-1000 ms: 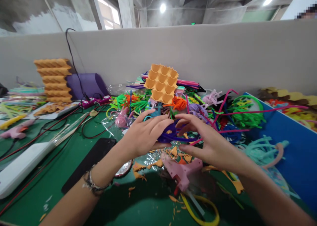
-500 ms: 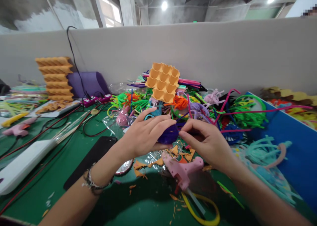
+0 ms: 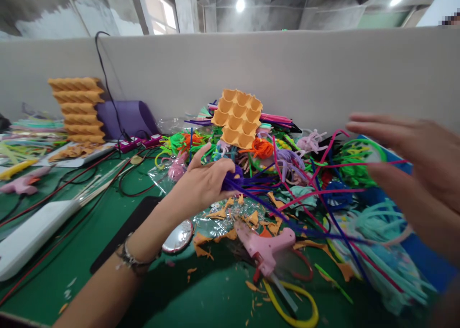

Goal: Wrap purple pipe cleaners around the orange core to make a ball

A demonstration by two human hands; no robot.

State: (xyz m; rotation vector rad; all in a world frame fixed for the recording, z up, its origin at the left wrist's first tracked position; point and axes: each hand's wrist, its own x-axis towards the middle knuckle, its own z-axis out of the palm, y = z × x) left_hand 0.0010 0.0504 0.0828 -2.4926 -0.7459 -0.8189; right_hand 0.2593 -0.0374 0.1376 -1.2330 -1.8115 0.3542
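The hands were well apart. The left hand was closed around a dark blue-purple bundle, its thumb side and curled fingers covering most of the gathered end. The right hand was off to the right, blurred, with its thumb and fingers parted.

From the left hand's grip, a long blue-purple strand of the bundle pointed rightward and slightly back toward the person. Its long axis sloped down to the right, passing over the far side of the pink glue gun to a blurred stretch lower than the right hand's thumb. Other blue-purple stems spread rightward from the grip at a flatter slant.

The glue gun lay on the green desk, nearer the person than the left hand and to its right, nozzle toward that hand. Orange scraps were scattered between the two. Beyond the left hand, an orange egg-tray piece leaned on colourful stems. Turquoise stems lay below and left of the right hand.
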